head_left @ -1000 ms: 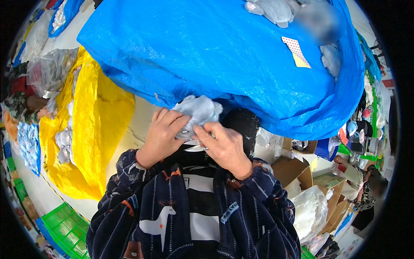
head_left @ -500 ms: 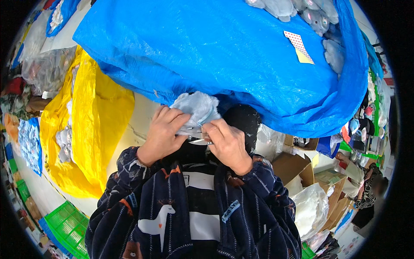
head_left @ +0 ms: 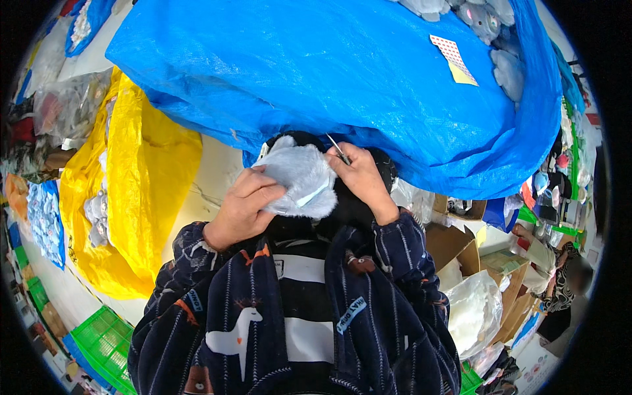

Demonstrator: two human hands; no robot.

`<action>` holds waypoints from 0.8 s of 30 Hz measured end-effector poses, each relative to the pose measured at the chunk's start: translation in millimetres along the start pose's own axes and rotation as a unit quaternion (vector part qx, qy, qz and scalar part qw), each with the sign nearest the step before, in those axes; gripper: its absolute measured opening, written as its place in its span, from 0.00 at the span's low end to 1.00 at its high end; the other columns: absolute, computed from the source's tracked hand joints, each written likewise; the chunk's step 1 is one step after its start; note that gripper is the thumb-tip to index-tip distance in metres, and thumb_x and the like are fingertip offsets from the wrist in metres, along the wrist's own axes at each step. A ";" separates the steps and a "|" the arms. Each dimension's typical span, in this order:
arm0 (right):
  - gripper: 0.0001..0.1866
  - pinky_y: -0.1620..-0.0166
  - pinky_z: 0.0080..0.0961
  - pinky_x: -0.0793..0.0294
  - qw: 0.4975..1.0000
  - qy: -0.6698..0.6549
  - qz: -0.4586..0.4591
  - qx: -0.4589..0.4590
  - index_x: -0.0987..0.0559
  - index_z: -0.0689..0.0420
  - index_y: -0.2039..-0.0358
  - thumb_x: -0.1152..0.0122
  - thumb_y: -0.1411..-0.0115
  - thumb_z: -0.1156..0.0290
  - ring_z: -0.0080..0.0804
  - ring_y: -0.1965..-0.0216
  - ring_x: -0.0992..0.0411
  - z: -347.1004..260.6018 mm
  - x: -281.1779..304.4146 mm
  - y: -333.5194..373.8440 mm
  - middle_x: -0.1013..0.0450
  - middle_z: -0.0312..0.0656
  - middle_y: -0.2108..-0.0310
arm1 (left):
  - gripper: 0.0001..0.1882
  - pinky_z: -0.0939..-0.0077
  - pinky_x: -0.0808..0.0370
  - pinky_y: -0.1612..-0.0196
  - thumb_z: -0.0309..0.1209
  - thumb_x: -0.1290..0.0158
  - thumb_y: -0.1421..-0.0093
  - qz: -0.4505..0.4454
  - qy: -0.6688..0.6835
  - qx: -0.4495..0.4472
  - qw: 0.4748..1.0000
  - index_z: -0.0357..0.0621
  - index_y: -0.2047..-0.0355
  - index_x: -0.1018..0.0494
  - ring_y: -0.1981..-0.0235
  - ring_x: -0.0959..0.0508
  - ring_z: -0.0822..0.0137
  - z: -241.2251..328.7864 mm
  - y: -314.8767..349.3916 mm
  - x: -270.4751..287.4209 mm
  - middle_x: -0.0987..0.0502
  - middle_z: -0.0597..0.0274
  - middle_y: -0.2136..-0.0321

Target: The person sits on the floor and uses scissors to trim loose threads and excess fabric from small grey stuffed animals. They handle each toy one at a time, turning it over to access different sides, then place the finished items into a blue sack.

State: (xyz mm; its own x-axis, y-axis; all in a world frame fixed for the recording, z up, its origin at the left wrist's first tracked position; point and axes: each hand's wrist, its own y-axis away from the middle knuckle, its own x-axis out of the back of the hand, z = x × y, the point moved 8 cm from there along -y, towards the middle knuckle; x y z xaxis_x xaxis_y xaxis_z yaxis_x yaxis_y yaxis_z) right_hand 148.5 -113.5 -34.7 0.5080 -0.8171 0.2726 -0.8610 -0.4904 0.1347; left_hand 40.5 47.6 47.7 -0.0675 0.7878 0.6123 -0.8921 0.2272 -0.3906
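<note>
My left hand is closed on the edge of a grey-blue plush piece, thumb on top and fingers beneath. The furry piece has rounded ear-like bumps and a pale, smooth strip near its lower right edge. In my right hand, a pair of small scissors is gripped, its thin metal blades pointing up and left. This hand is beside the plush's right edge; whether the fingers touch the fur I cannot tell.
A big blue sheet spreads ahead, with grey plush toys and a dotted card on it. At left is a yellow sack and a green crate. Cardboard boxes and a clear bag stand at right.
My right hand has moved up and right, away from the plush's lower edge, bringing the scissors into plain view. The plush has turned and come lower, with more of its surface showing.
</note>
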 end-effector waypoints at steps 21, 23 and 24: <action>0.19 0.68 0.29 0.25 0.973 0.129 0.030 0.190 0.24 0.56 0.60 0.38 0.56 0.79 0.37 0.70 0.25 -103.2 -7.5 62.1 0.29 0.40 0.66 | 0.17 0.65 0.28 0.63 0.22 0.44 0.57 -0.042 -0.049 0.056 0.996 0.39 0.63 0.26 0.65 0.26 0.52 1.0 -17.2 2.0 0.27 0.54 0.66; 0.19 0.70 0.29 0.26 0.953 0.206 0.020 0.222 0.25 0.58 0.62 0.37 0.58 0.78 0.37 0.72 0.26 -113.0 -18.3 59.1 0.30 0.38 0.64 | 0.17 0.66 0.28 0.63 0.22 0.44 0.57 -0.045 -0.049 0.053 0.996 0.39 0.63 0.26 0.66 0.25 0.52 2.1 -19.1 -0.4 0.27 0.53 0.66; 0.17 0.70 0.29 0.26 0.949 0.214 0.023 0.231 0.25 0.58 0.64 0.37 0.57 0.78 0.37 0.73 0.26 -110.9 -22.6 56.2 0.29 0.39 0.65 | 0.17 0.66 0.27 0.64 0.22 0.44 0.57 -0.051 -0.051 0.053 0.996 0.39 0.63 0.26 0.66 0.25 0.52 1.8 -19.2 -3.0 0.27 0.53 0.66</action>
State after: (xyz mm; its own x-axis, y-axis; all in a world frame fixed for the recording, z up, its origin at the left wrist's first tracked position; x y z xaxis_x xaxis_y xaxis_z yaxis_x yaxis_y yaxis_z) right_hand 86.0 -89.0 72.4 0.3297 -0.6910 0.6433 -0.7298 -0.6188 -0.2906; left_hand 57.0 39.8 54.6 -0.0151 0.7003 0.7137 -0.9384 0.2364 -0.2519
